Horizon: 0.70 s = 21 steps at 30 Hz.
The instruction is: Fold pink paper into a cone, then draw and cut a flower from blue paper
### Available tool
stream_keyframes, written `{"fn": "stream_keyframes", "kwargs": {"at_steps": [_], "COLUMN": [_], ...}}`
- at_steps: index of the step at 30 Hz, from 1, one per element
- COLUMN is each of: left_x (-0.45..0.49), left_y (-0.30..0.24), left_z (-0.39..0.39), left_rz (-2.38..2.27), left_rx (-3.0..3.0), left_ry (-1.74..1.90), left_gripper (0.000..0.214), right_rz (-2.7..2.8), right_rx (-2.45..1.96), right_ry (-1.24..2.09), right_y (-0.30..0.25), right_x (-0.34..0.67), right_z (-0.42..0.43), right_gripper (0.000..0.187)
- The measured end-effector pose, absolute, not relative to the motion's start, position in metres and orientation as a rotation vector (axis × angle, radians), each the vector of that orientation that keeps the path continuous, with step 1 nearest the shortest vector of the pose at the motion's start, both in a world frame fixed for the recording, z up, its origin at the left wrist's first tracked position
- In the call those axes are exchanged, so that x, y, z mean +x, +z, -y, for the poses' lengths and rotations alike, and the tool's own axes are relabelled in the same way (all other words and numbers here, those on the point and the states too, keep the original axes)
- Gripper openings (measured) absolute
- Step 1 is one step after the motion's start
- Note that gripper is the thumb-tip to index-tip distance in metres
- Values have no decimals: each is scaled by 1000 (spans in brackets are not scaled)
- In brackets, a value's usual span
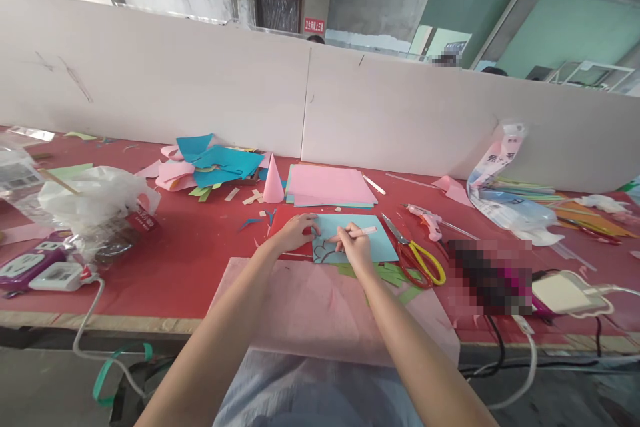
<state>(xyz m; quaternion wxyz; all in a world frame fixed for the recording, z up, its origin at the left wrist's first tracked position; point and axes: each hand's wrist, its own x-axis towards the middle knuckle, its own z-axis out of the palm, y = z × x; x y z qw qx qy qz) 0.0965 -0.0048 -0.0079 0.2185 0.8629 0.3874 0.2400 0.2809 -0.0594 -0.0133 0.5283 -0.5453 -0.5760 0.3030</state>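
Note:
A light blue sheet of paper [377, 245] lies in front of me, with dark curved lines drawn on its lower left part. My right hand [354, 247] is closed around a pale pink marker [367, 231], its tip down at the drawn lines. At the sheet's left edge rests my left hand [295, 232], fingers loosely bent and apart, holding nothing. Scissors [420, 257] with yellow and red handles lie against the sheet's right side. Green paper strips [393, 273] stick out below it. Under the wrists is a pink cloth [300, 307].
Behind the sheet lie stacked pink papers [327, 185] and a pink paper cone [273, 181]. Blue paper scraps [225, 163] are piled left of them. A pink glue gun [425, 220] lies to the right. Plastic bags [100, 200] and a purple power strip [35, 263] occupy the left.

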Motion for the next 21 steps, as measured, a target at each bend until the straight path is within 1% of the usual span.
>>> {"fn": "stream_keyframes", "kwargs": {"at_steps": [7, 14, 21], "left_x": [96, 96, 96], "left_y": [-7, -7, -9], "left_z": [5, 6, 4], "left_rz": [-1073, -1074, -1074], "left_rx": [2398, 2407, 2404], "left_ry": [645, 645, 645], "left_gripper": [20, 21, 20], "right_rz": [1352, 1292, 1255], "right_rx": [-1351, -1371, -1347], "right_ry": [576, 548, 624], "right_y": [-7, -3, -7], "right_x": [279, 278, 282], "right_z": [64, 66, 65], "right_gripper": [31, 30, 29]}}
